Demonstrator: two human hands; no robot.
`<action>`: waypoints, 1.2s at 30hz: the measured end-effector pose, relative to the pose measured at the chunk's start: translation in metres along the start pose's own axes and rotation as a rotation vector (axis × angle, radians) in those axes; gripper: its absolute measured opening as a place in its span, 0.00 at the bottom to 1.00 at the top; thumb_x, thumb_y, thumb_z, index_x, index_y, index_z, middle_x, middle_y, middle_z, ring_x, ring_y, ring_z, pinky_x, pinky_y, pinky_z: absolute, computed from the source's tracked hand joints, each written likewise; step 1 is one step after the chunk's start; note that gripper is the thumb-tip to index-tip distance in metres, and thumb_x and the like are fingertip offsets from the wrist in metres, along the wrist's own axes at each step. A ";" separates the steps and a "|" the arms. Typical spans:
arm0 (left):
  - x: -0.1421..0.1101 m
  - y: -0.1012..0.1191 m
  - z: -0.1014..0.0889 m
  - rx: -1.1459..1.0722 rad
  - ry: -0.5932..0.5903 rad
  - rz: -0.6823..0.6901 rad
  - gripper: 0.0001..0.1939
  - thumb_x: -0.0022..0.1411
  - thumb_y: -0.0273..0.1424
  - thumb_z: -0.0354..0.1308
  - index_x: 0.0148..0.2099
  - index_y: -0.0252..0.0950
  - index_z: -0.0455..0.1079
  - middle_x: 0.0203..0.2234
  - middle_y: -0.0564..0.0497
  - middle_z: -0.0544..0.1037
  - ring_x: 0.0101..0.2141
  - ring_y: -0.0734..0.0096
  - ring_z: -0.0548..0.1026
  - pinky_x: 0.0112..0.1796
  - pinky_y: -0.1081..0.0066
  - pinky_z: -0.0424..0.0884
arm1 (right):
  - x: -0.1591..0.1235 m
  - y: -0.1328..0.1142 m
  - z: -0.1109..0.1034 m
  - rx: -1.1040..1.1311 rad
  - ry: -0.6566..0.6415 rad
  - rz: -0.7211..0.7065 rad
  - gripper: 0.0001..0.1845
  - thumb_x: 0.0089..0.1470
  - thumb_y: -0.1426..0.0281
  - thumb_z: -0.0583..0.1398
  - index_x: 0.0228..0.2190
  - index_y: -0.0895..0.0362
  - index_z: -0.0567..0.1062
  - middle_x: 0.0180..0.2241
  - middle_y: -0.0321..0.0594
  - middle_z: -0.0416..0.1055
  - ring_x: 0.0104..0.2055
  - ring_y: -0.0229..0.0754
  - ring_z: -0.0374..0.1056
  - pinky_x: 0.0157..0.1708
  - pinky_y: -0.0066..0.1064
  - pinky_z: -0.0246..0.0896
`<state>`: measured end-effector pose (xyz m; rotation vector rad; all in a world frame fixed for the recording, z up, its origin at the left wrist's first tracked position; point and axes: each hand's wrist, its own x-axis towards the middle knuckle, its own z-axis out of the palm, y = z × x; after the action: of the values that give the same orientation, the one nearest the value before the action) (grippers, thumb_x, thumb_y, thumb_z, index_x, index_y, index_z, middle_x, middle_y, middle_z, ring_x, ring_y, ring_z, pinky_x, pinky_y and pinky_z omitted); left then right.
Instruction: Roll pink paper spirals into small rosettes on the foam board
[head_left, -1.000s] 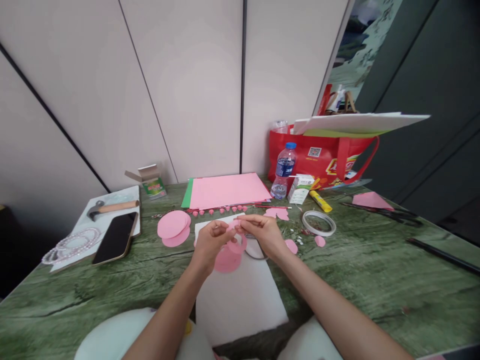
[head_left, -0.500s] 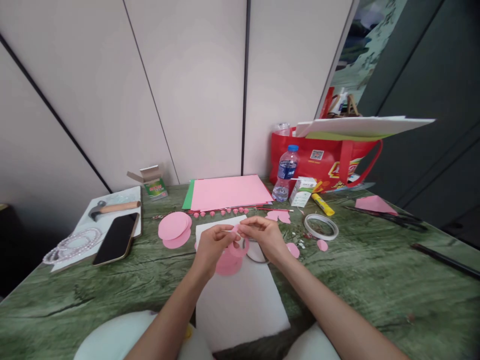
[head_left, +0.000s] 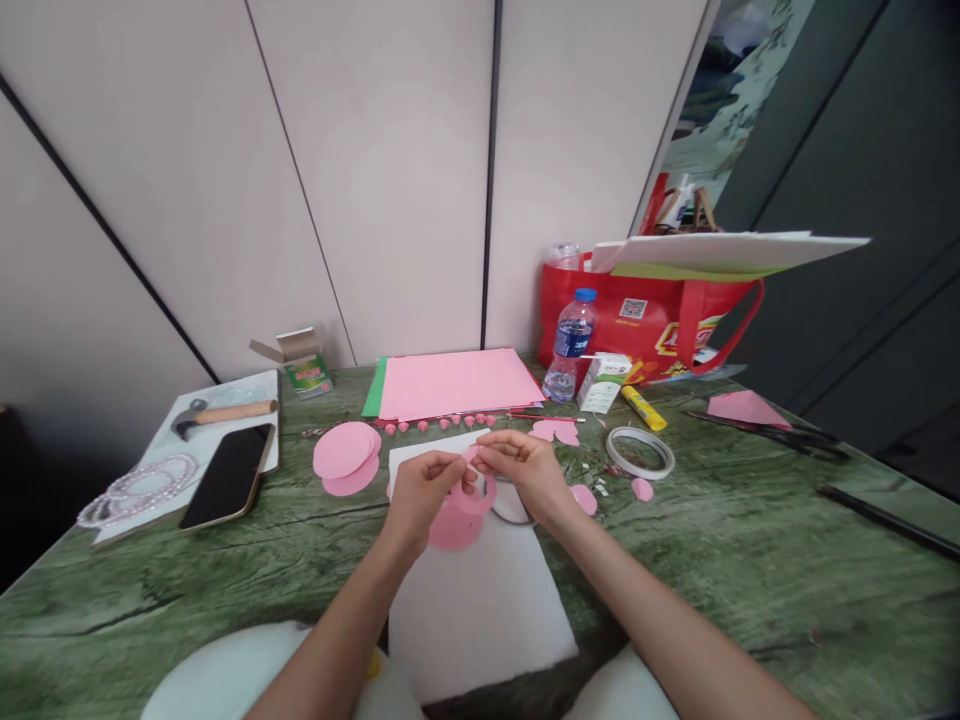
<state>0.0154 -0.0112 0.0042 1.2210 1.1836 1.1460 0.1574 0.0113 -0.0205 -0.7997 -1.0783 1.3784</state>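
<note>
Between my two hands is a curled pink paper strip (head_left: 480, 498), bent into a loop that hangs below the fingertips. My left hand (head_left: 422, 492) pinches it from one side, thumb and index finger together. From the other side my right hand (head_left: 529, 470) pinches its upper end close by. Under them a pink paper circle (head_left: 455, 530) lies on a white sheet (head_left: 480, 620). Beside my right hand is a dark-rimmed round thing (head_left: 512, 503), partly covered by the hand.
Pink paper discs (head_left: 347, 455) lie left, near a phone (head_left: 229, 478), hammer (head_left: 225, 413) and bead strings (head_left: 142, 488). Behind are pink sheets (head_left: 461, 383) and small pink rolls. At right stand a bottle (head_left: 570, 345) and red bag (head_left: 645, 325); a tape roll (head_left: 665, 467) and scissors (head_left: 795, 436) lie nearer.
Both hands stay close together over the white sheet, fingers shifting slightly on the paper strip. Its loop now shows more openly below them. The view has tilted a little.
</note>
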 end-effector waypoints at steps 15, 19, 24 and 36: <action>-0.004 0.004 0.002 0.014 -0.021 -0.019 0.08 0.49 0.32 0.57 0.24 0.32 0.69 0.19 0.50 0.75 0.21 0.75 0.68 0.25 0.75 0.60 | -0.002 -0.003 0.002 -0.057 0.015 -0.023 0.12 0.34 0.67 0.67 0.23 0.58 0.74 0.18 0.32 0.70 0.21 0.33 0.65 0.24 0.26 0.61; -0.002 0.002 0.001 0.005 -0.004 -0.023 0.09 0.48 0.34 0.58 0.24 0.32 0.69 0.18 0.50 0.74 0.20 0.75 0.68 0.23 0.75 0.60 | -0.001 -0.002 0.000 -0.048 0.039 -0.029 0.12 0.34 0.66 0.67 0.24 0.59 0.74 0.19 0.34 0.72 0.22 0.34 0.67 0.26 0.27 0.63; -0.001 0.002 0.001 0.004 0.035 -0.007 0.09 0.47 0.34 0.59 0.23 0.32 0.69 0.18 0.50 0.74 0.20 0.75 0.68 0.23 0.75 0.60 | 0.000 -0.002 0.000 -0.062 0.028 -0.034 0.13 0.37 0.64 0.66 0.27 0.58 0.75 0.21 0.37 0.74 0.25 0.37 0.70 0.31 0.31 0.65; -0.003 0.003 0.003 0.020 0.015 0.002 0.09 0.48 0.33 0.57 0.24 0.32 0.69 0.17 0.51 0.73 0.19 0.76 0.66 0.23 0.75 0.59 | 0.000 -0.003 -0.002 -0.076 0.000 -0.027 0.13 0.35 0.65 0.67 0.25 0.58 0.74 0.20 0.34 0.72 0.22 0.34 0.66 0.25 0.26 0.62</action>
<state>0.0178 -0.0143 0.0072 1.2307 1.2081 1.1486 0.1603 0.0110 -0.0188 -0.8375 -1.1435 1.3217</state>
